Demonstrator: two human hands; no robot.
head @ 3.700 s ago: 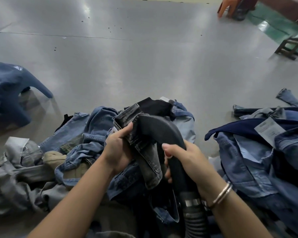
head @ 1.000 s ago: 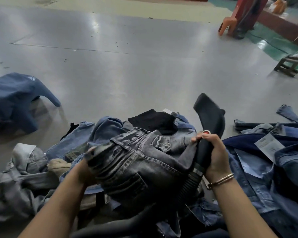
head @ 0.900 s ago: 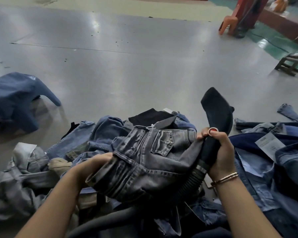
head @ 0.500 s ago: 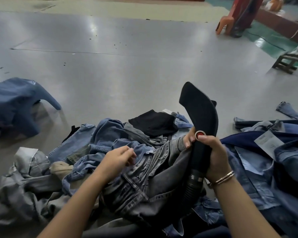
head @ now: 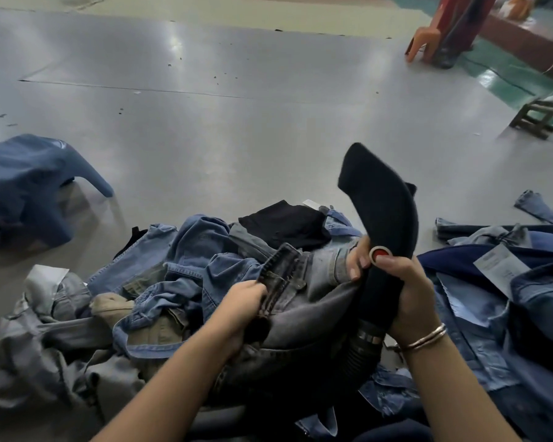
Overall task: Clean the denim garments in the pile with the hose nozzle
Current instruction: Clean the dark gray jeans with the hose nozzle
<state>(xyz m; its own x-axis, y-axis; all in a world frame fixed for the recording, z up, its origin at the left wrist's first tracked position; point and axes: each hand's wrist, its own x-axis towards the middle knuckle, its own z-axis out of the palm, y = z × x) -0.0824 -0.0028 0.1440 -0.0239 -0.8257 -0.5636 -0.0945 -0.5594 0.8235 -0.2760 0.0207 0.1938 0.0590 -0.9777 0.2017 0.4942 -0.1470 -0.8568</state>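
I have the hose nozzle point(head: 384, 215) in my right hand point(head: 403, 291), fingers and thumb wrapped round its black neck just above the ribbed hose, with the thumb lying beside the red button point(head: 380, 252). Its long axis runs from near and low up to far and slightly left, so the mouth stands up in the air, clear of any cloth. My left hand point(head: 241, 309) grips the waistband of the grey jeans point(head: 304, 301), fingers curled over the dark edge. That garment lies draped across the near middle of the pile point(head: 179, 275), its right end bunched against the nozzle neck and touching my right fingertips.

What matters here: the grey denim sits to the left of and below the nozzle mouth, between my two hands, and the mouth points away from it. I judge the nozzle has to tip down and leftward to meet the fabric, while the left hand keeps the waistband taut. The right hand is the nearer to the work.
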